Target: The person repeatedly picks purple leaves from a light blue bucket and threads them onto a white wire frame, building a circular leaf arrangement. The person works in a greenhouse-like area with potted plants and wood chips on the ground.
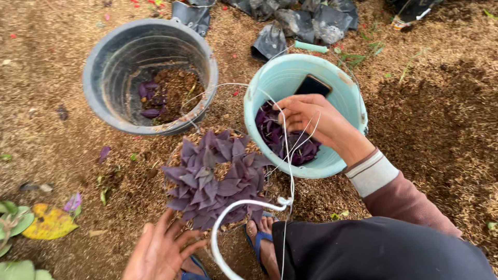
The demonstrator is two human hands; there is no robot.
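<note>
R hand [306,115] reaches into teal bucket [280,78], fingers curled over purple cuttings [275,135]; pinch not discernible. L hand [161,251] spread, empty, beside planted hanging pot [215,176] w/ white wire hanger [228,218], ready to steady it.

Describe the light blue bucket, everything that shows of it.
The light blue bucket looks like plastic, round and smooth, with a worn, scuffed rim. It stands upright on ground strewn with brown husk, right of a grey bucket. Inside lie purple leaf cuttings and a dark flat phone leaning on the far wall. The right hand reaches in over the rim, with thin white strings draped across it.
</note>
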